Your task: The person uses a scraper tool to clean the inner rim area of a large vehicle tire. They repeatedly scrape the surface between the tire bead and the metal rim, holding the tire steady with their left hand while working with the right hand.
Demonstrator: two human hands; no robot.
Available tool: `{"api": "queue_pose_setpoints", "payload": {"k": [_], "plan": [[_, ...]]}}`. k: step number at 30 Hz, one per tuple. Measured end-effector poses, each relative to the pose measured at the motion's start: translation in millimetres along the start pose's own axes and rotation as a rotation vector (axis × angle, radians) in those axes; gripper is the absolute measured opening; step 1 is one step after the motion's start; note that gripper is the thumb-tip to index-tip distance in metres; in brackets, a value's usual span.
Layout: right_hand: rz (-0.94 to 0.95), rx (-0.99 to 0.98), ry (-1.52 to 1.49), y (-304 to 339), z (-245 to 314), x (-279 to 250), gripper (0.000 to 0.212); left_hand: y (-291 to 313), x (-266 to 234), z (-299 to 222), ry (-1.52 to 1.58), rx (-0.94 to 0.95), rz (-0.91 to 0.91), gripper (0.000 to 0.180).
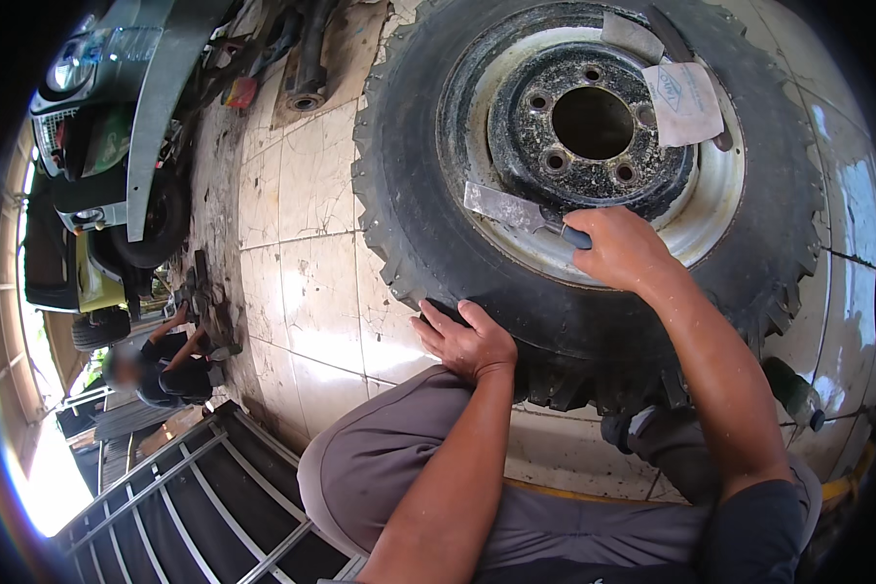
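Observation:
A black off-road tyre [409, 195] lies flat on the floor in front of me, mounted on a worn steel wheel rim [516, 127] with flaking paint and a large centre hole. My right hand [618, 248] grips the dark blue handle of a putty knife [501, 206]. Its wide blade points left, across the near left edge of the rim. Fingers apart, my left hand [469, 341] rests on the near left sidewall. A piece of sandpaper [686, 102] and another pale sheet [633, 37] lie on the far right of the rim, by a dark flat bar [667, 31].
Vehicles with a grey bumper [161, 107] stand at the left. Another person [170, 365] crouches farther off there. A metal-framed rack [204, 496] is at lower left. A dark green bottle [791, 389] lies right of the tyre. A metal shaft [310, 68] lies on cardboard at the back.

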State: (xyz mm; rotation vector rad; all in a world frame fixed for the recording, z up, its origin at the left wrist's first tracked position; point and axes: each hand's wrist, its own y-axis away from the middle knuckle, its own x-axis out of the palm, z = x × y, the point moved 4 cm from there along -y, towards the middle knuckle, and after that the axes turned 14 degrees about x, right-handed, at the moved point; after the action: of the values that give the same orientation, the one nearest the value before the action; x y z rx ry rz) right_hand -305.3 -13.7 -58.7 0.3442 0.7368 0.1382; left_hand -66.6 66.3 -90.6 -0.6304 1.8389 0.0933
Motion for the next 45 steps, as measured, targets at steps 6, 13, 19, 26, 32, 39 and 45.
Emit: {"api": "queue_pose_setpoints", "payload": {"k": [6,13,19,26,32,39,45], "plan": [[0.091,0.032,-0.030,-4.0,-0.9,-1.8,0.033,-0.9,1.6,0.6,0.013,-0.003,0.002,0.067],[0.170,0.011,-0.012,-2.1,1.3,2.1,0.025,0.5,-0.6,-0.3,0.014,-0.004,0.001,0.067],[0.057,0.104,-0.156,-5.9,-4.2,-0.7,0.025,-0.1,1.4,-1.1,0.018,0.009,-0.010,0.067],[0.142,0.134,-0.153,-0.9,0.5,-3.8,0.024,0.4,3.4,0.0,0.028,0.011,-0.004,0.067],[0.125,0.091,-0.194,0.2,-0.4,1.9,0.023,-0.3,1.1,0.6,0.008,-0.002,0.017,0.067],[0.252,0.189,-0.215,4.0,4.9,3.9,0.025,-0.8,0.4,2.3,0.000,-0.003,0.006,0.068],[0.151,0.073,-0.225,1.4,-0.2,9.9,0.028,-0.3,0.4,-0.3,0.005,0.000,0.009,0.068]]}}
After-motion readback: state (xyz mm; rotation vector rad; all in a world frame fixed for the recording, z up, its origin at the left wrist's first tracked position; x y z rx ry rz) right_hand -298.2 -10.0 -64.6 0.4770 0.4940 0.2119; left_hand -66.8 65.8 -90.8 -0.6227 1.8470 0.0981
